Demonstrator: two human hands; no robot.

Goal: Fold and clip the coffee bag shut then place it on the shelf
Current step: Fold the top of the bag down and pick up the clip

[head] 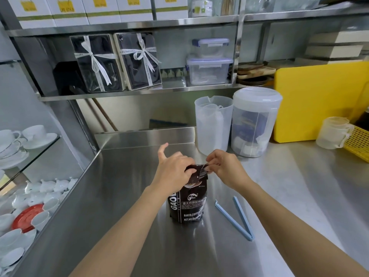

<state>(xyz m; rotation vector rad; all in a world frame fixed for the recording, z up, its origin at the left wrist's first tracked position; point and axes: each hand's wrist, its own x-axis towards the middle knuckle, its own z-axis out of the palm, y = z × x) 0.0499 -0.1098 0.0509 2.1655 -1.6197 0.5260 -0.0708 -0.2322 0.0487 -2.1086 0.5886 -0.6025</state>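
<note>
A black coffee bag (188,204) with white lettering stands upright on the steel counter (123,196). My left hand (172,169) grips the left side of the bag's top edge, with the thumb sticking up. My right hand (223,166) pinches the right end of that same top edge, which is bent over. A light blue bag clip (237,218) lies open in a V on the counter, just right of the bag. The steel shelf (111,94) runs along the wall above the counter's back.
Two clear plastic pitchers (213,124) (254,121) stand behind the bag, beside a yellow cutting board (319,100) and a yellow basket (359,142). The shelf holds ribboned gift boxes (117,62) and lidded containers (209,62). White cups and teapots fill glass shelves at left (24,176).
</note>
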